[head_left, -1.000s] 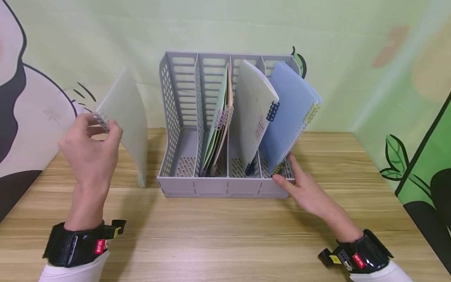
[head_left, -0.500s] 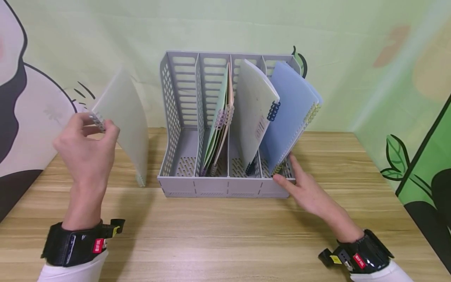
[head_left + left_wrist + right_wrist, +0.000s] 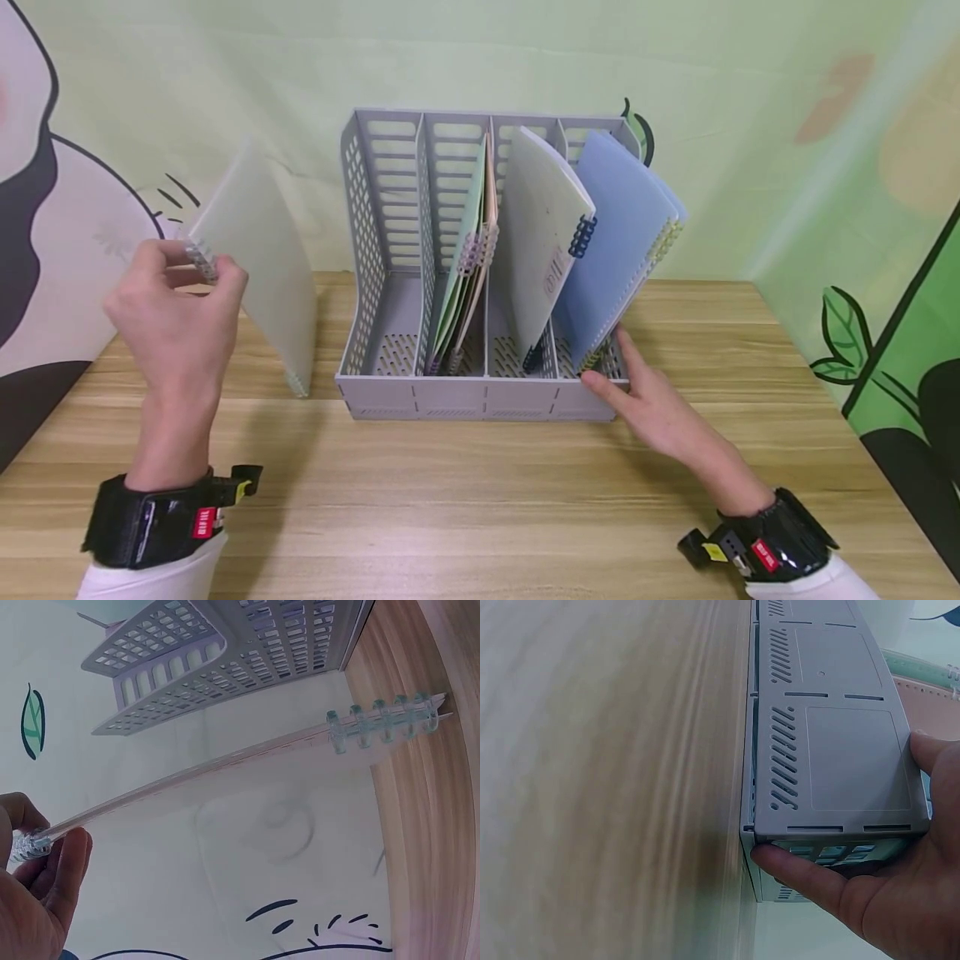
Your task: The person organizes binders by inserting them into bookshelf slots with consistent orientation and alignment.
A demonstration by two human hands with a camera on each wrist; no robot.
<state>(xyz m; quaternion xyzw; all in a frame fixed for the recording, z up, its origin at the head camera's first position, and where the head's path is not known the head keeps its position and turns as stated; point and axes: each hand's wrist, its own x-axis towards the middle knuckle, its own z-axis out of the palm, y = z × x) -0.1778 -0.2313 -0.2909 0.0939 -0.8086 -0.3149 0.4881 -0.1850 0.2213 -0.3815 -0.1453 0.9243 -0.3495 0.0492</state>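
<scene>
My left hand [image 3: 176, 308] pinches a thin white ring-bound notebook [image 3: 262, 250] by the clear rings at its upper near corner. The notebook stands on edge left of the rack, its lower ringed end close to the tabletop; the left wrist view shows those lower clear rings [image 3: 382, 724]. A grey four-slot file rack [image 3: 450, 400] sits mid-table. My right hand [image 3: 652, 408] holds its front right corner, thumb over the front rim and fingers along the side. In the right wrist view, one finger [image 3: 802, 874] lies low against the rack's end wall.
Inside the rack, the second slot holds several thin ring-bound notebooks [image 3: 467, 250], the third a grey-white notebook [image 3: 543, 225] with dark rings, the fourth a blue notebook [image 3: 611, 233]. The leftmost slot shows its bare floor. A printed green cloth [image 3: 480, 50] hangs behind the wooden table [image 3: 465, 517].
My left hand has drifted a little to the left, taking the notebook's near upper corner with it; its lower end hardly moved. The right hand and the rack stay put.
</scene>
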